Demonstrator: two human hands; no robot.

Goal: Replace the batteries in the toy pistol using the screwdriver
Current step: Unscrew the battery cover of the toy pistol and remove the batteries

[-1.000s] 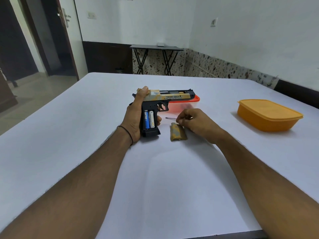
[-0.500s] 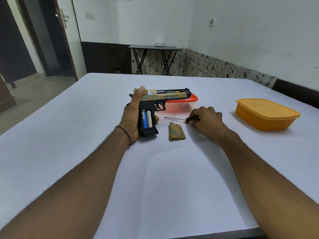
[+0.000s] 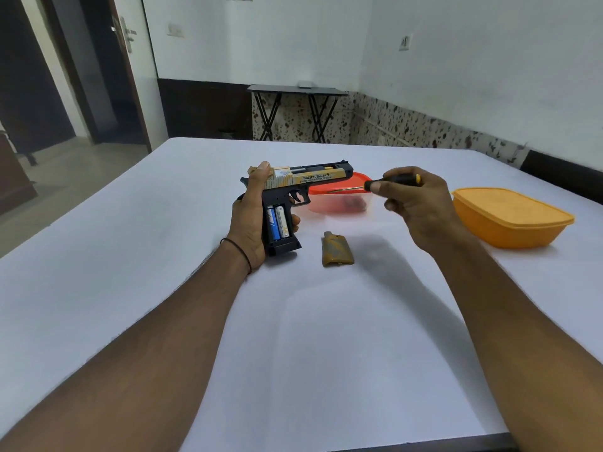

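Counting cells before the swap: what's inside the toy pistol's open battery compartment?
Two batteries side by side, one blue, one white, in the toy pistol. Anything underneath them is covered.

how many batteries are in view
2: a blue battery and a white battery side by side in the open grip of the pistol, blue on the left. Others may hide in the red box or orange box.

You have one toy pistol (image 3: 306, 181), two batteries (image 3: 277, 222), one screwdriver (image 3: 391, 181) and one grip cover (image 3: 337, 253) at mid-frame. Two lidded boxes: one red box (image 3: 336, 203), one orange box (image 3: 509, 220) at right. One bench (image 3: 293, 337). Two hands: left hand (image 3: 248, 223), right hand (image 3: 421, 207).
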